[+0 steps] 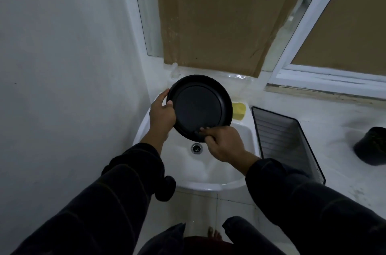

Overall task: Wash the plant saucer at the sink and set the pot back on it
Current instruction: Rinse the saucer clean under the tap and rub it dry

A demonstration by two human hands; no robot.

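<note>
A round black plant saucer [199, 106] is held tilted over the white sink [183, 163], its inner face turned toward me. My left hand [161, 114] grips its left rim, thumb on the inside. My right hand [224, 143] holds the lower rim, fingers curled against the edge. The black pot [370, 146] stands on the counter at the far right, well away from both hands. The sink's drain [196, 148] lies just below the saucer.
A yellow sponge [239, 110] sits on the sink's back right corner. A dark wire-mesh tray [286, 140] lies on the counter beside the sink. Cardboard [219, 19] covers the window behind. A white wall stands close on the left.
</note>
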